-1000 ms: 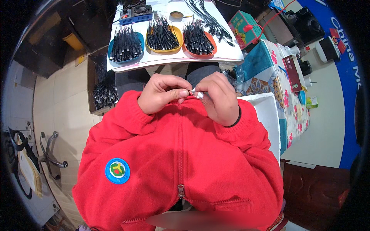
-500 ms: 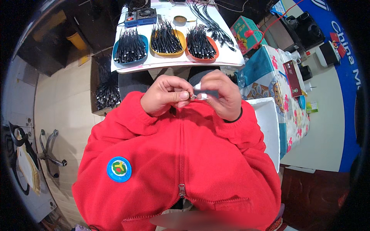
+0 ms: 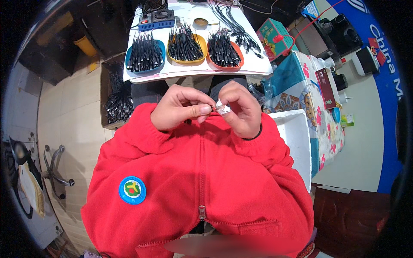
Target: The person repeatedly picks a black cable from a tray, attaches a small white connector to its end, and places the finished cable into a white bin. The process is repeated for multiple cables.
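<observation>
In front of my red jacket, my left hand (image 3: pixel 183 107) pinches thin reddish wire ends (image 3: pixel 213 108) between thumb and forefinger; whatever else lies in that hand is hidden. My right hand (image 3: pixel 244 109) meets it at the fingertips, thumb and forefinger wrapped in white tape (image 3: pixel 223 109) and closed at the wires. Beyond the hands, a white table (image 3: pixel 189 71) bears a blue tray (image 3: pixel 159 64), a yellow tray (image 3: pixel 204 45) and an orange tray (image 3: pixel 241 55). Each is heaped with short black cables (image 3: pixel 145 53) with metal plugs.
Farther back on the table stand a blue device (image 3: pixel 157 21) with a red switch, a small round tin (image 3: pixel 201 21) and loose black cables (image 3: pixel 234 26). A cardboard box of cables (image 3: pixel 119 101) is at left. A white foam box (image 3: pixel 297 129) and a flowered tablecloth (image 3: pixel 320 107) are at right.
Both hands have shifted slightly down and to the left. My right hand's taped thumb and forefinger, a little apart before, have come together at the wires.
</observation>
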